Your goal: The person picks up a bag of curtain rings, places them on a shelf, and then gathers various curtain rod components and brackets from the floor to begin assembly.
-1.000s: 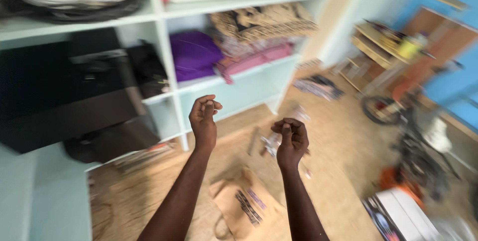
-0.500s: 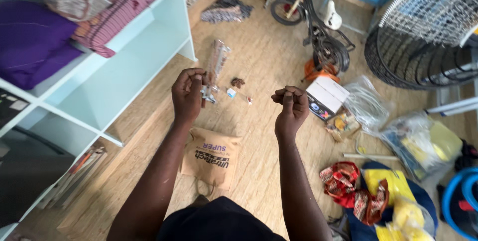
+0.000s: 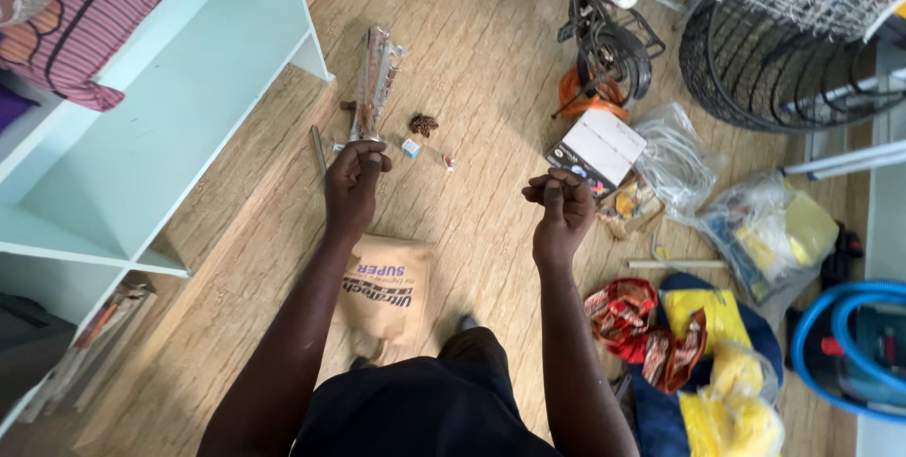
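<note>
Plainly, both hands are closed in front of the body over the wooden floor [image 3: 491, 60]. The left hand [image 3: 354, 183] is curled shut, fingers pinched together — whether it grips anything I cannot tell. The right hand [image 3: 563, 207] makes a loose fist, its contents hidden too. A long clear plastic wrapper [image 3: 373, 79] lies on the boards just beyond the left knuckles, a brown paper bag [image 3: 382, 292] beneath the left wrist, a small white cardboard box [image 3: 596, 147] just past the right fist.
</note>
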